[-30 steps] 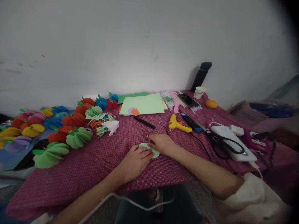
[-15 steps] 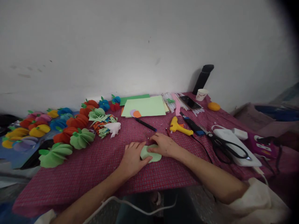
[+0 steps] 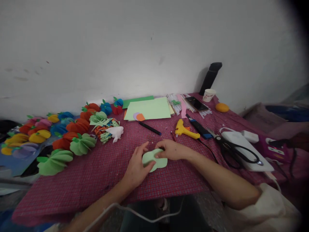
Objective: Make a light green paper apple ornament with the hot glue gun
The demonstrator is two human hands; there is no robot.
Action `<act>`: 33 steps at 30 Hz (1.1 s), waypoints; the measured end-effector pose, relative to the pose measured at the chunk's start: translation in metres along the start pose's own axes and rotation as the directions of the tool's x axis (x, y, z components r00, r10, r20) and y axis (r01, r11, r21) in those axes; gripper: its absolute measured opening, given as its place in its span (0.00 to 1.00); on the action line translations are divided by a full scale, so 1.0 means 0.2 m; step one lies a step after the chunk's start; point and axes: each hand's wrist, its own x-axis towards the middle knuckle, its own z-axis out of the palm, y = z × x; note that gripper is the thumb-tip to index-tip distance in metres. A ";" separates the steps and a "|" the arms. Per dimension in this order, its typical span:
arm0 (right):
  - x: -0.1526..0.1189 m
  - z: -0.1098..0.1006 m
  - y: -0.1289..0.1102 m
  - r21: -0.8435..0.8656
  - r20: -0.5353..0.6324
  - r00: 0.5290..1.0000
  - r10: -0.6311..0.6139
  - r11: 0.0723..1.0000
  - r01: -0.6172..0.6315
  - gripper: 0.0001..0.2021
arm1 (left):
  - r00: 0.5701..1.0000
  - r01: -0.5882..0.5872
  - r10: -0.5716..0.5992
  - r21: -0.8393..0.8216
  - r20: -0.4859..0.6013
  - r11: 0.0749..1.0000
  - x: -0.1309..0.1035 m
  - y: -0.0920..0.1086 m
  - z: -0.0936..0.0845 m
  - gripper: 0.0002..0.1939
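Note:
Light green paper cut-outs (image 3: 159, 163) with rounded edges are held between my hands, low over the front middle of the table. My left hand (image 3: 137, 165) grips them at their left side, its thumb across the near face and its fingers at the far edge. From the right, my right hand (image 3: 171, 150) pinches their upper edge between thumb and curled fingers. The pieces overlap, and I cannot tell how many there are.
Folded paper pumpkins (image 3: 83, 144) and paper scraps (image 3: 107, 130) lie at left. Behind are a pen (image 3: 149, 128) and paper sheets (image 3: 149, 109). Rightward sit a yellow glue gun (image 3: 185, 130), a utility knife (image 3: 199, 127), black scissors (image 3: 231, 148) and a white power bank (image 3: 251, 156).
The left fingers have lifted and curled round the paper's left side, so more of the cut-outs shows. The right hand stays at their upper edge. The view has shifted slightly.

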 end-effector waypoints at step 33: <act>0.03 0.11 0.00 -0.277 -0.185 0.981 0.064 0.954 -0.115 0.10 | 0.861 -0.491 0.292 0.532 0.417 0.689 -0.08 0.01 -0.01 0.14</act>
